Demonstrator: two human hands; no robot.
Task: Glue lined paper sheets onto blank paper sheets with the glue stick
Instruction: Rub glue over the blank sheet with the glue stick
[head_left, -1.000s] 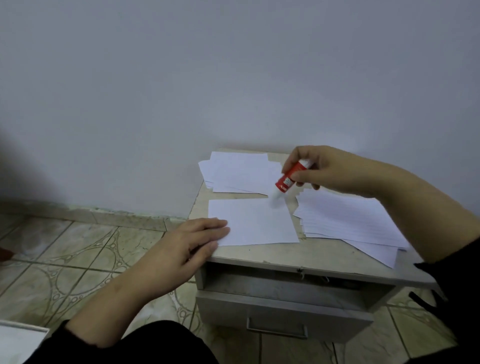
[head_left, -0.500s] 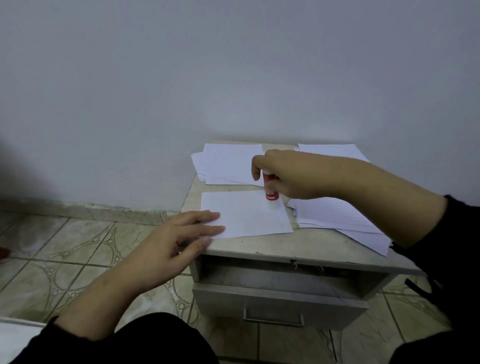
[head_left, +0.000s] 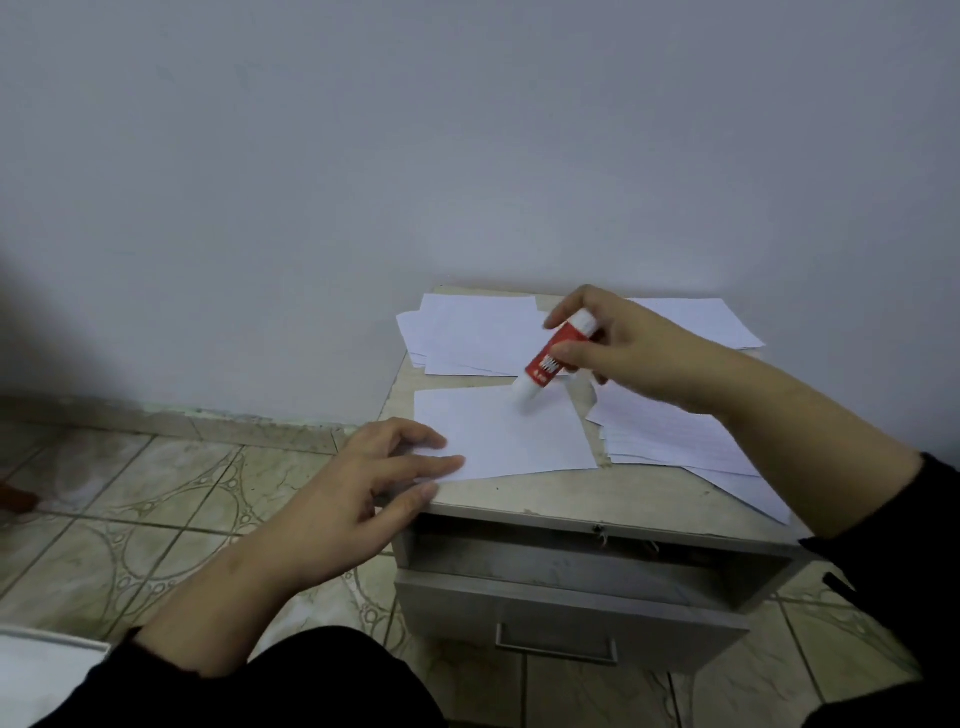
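Right hand (head_left: 623, 348) tilts glue stick (head_left: 550, 358) over cabinet top (head_left: 545, 493) by wall (head_left: 363, 182).

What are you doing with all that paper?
A person is gluing paper at a small cabinet with its drawer partly open. The right hand holds a red glue stick, tilted, with its tip at the far edge of a blank sheet. The left hand rests its fingertips on that sheet's near left corner. A pile of lined sheets lies to the right and another pile of paper lies by the wall.
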